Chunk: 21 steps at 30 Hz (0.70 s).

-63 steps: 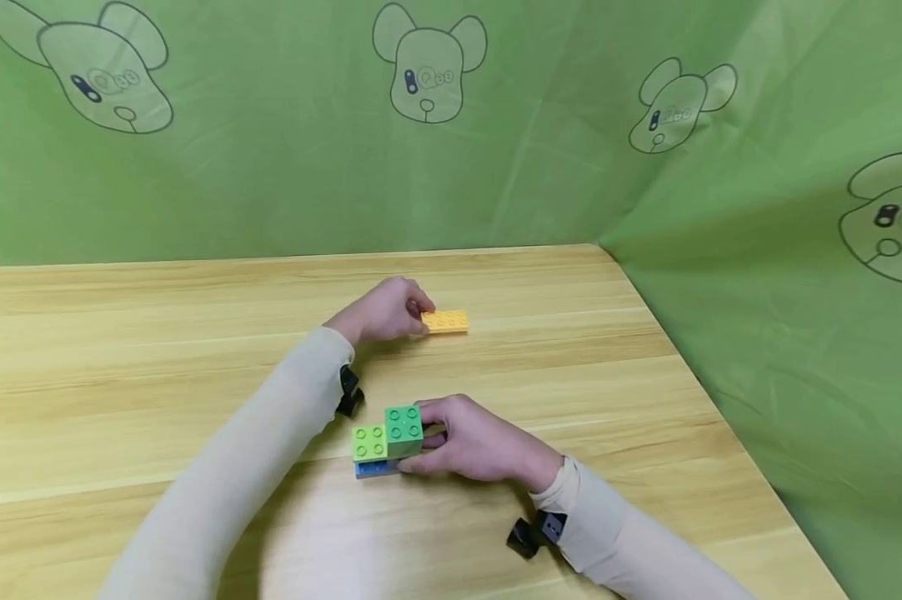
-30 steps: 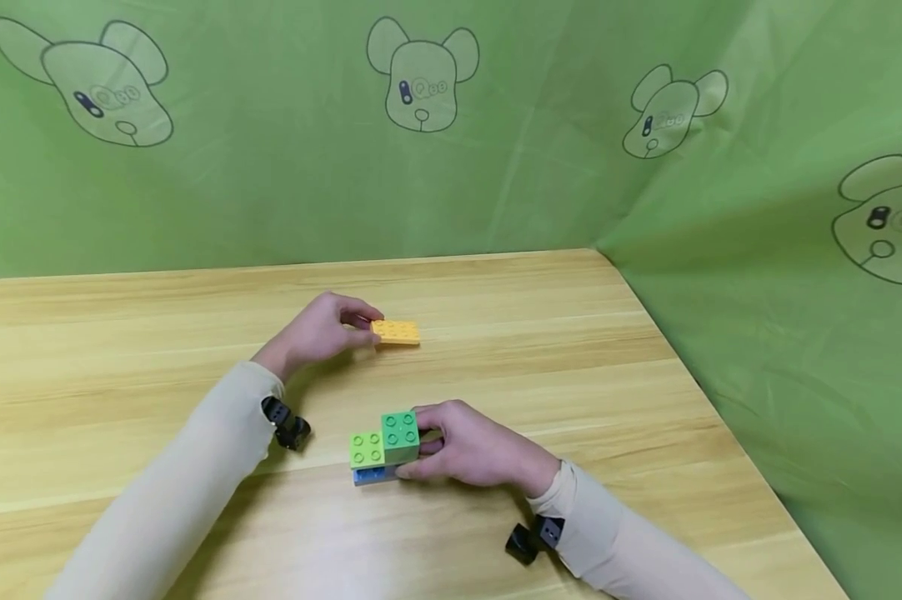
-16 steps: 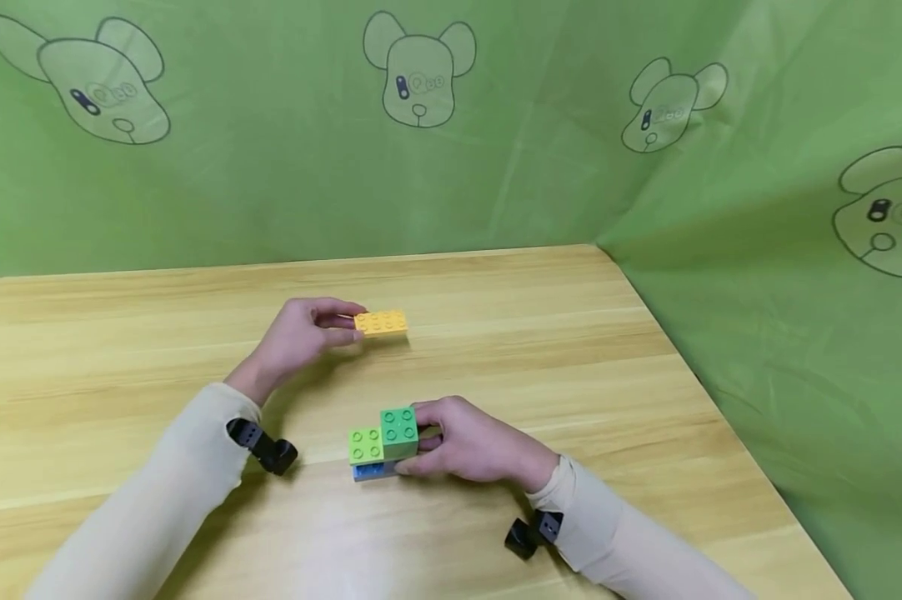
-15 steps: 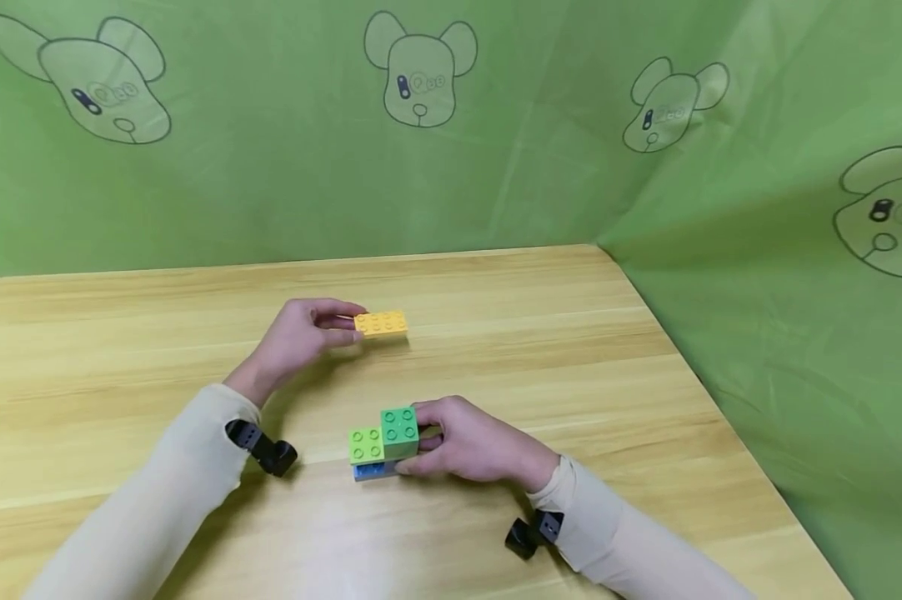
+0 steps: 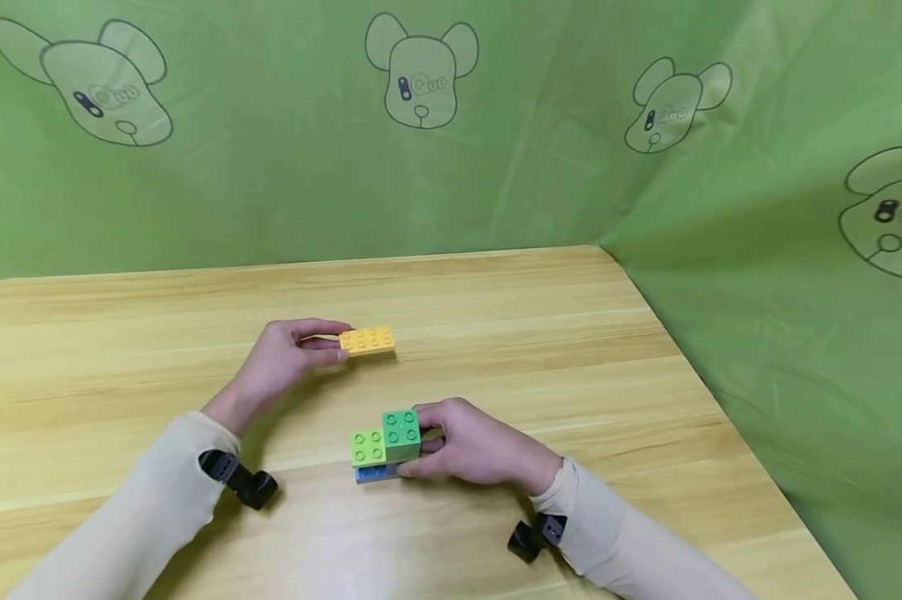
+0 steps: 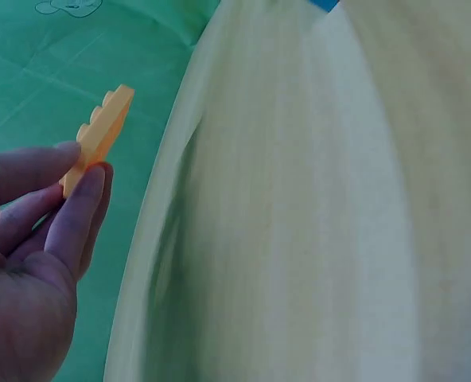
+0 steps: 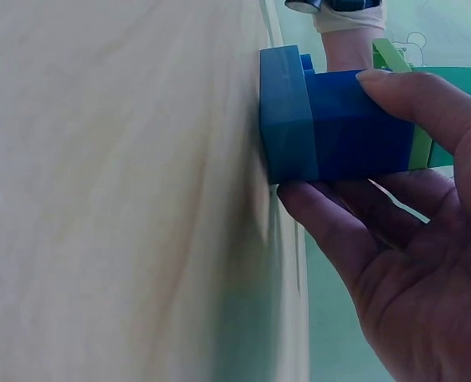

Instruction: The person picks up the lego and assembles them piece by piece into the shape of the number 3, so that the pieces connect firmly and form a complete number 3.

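Observation:
My left hand (image 5: 274, 362) pinches the left end of a thin yellow-orange building brick (image 5: 367, 340) between thumb and fingers. The left wrist view shows that brick edge-on, raised off the table, with its studs facing left. Nearer to me, my right hand (image 5: 469, 442) grips a stack of building bricks from the right side. On top is a green brick (image 5: 402, 432) over one end of a lime plate (image 5: 367, 447). Below them, the right wrist view shows a dark blue brick (image 7: 355, 123) and a lighter blue base brick (image 7: 287, 115) at the tabletop.
The wooden table (image 5: 541, 325) extends around both hands. A green curtain (image 5: 271, 192) printed with mouse-like heads hangs behind it and along the right edge. Black wrist devices (image 5: 237, 479) are strapped over both pale sleeves.
My left hand has drawn the yellow-orange brick leftward and toward me, lifting it from the table. My right hand and the stack have stayed nearly in place.

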Tool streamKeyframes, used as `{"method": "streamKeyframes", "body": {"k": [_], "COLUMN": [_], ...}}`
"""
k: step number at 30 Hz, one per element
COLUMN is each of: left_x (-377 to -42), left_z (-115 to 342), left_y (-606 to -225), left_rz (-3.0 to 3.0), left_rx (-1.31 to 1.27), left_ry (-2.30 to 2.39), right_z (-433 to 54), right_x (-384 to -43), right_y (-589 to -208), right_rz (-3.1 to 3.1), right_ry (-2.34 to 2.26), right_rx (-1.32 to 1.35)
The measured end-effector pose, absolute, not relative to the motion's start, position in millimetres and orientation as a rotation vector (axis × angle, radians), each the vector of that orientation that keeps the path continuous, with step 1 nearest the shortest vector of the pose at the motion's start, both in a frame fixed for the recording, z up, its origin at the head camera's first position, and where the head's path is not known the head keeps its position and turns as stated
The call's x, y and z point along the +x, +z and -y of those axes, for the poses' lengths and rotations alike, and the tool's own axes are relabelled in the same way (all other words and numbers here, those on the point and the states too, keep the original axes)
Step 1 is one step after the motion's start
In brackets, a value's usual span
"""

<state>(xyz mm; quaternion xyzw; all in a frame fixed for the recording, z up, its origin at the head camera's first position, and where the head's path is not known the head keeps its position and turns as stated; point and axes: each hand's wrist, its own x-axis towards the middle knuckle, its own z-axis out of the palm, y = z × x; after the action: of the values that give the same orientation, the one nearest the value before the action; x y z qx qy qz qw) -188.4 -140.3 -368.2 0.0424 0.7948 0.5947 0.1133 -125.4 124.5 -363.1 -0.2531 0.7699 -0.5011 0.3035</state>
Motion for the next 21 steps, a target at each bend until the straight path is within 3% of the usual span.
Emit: {"method": "streamKeyframes", "body": {"k": [21], "left_x": [-159], "left_z": [153], "left_y": [-373], "left_rz": [-2.313], "left_rx": [0.094], "left_ry": [1.729], "right_z": [-124], "right_x": [-124], "right_y": [-363], "right_rz": [-2.041], "right_ry": [-1.34], "right_rx": [-0.662]}}
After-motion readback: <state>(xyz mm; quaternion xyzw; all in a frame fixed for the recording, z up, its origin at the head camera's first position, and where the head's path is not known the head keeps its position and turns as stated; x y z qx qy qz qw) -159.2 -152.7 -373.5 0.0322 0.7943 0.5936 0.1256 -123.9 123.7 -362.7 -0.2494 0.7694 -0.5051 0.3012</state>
